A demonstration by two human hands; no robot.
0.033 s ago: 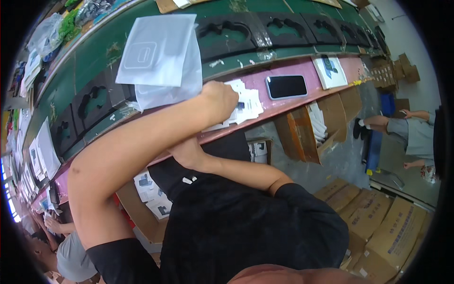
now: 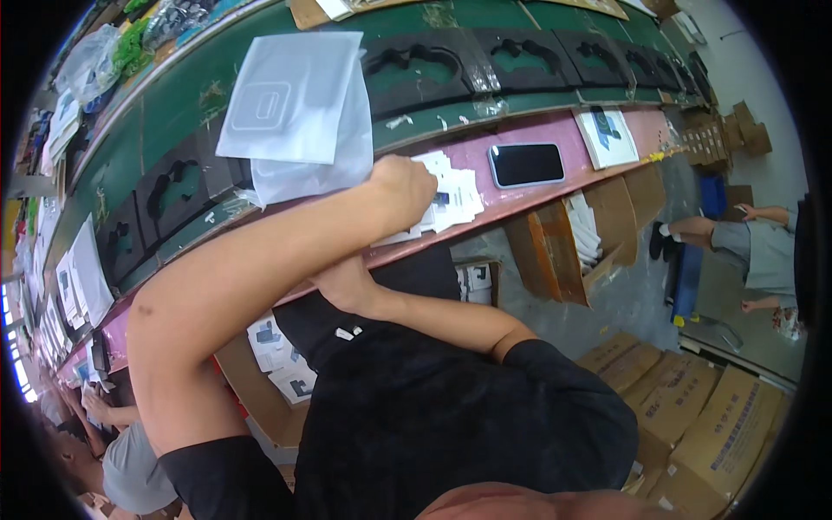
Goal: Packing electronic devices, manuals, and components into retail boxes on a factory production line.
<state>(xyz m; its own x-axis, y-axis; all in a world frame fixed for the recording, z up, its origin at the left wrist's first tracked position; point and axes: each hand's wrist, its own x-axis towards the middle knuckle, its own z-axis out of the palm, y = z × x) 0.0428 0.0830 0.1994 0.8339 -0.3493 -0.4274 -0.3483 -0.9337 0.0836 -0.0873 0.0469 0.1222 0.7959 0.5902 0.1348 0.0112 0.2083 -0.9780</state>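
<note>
My left hand (image 2: 404, 192) rests over a fanned pile of small white printed leaflets (image 2: 459, 198) on the pink strip of the workbench. Its fingers are curled in, and whatever they hold is hidden under the hand. My right hand (image 2: 345, 284) is at the bench edge beneath my left forearm, which covers its fingers. Just left of my left hand stand milky translucent plastic bags (image 2: 290, 100), one with a rounded outline on its front. They lean over the row of black foam trays.
Black foam trays (image 2: 416, 69) with cutouts line the green bench surface (image 2: 399, 123). Right of the leaflets lie a phone (image 2: 526, 165) and a printed booklet (image 2: 607, 137). Open cartons (image 2: 555, 247) stand below the edge; closed cartons (image 2: 728, 433) are at lower right. Other people are at far left and right.
</note>
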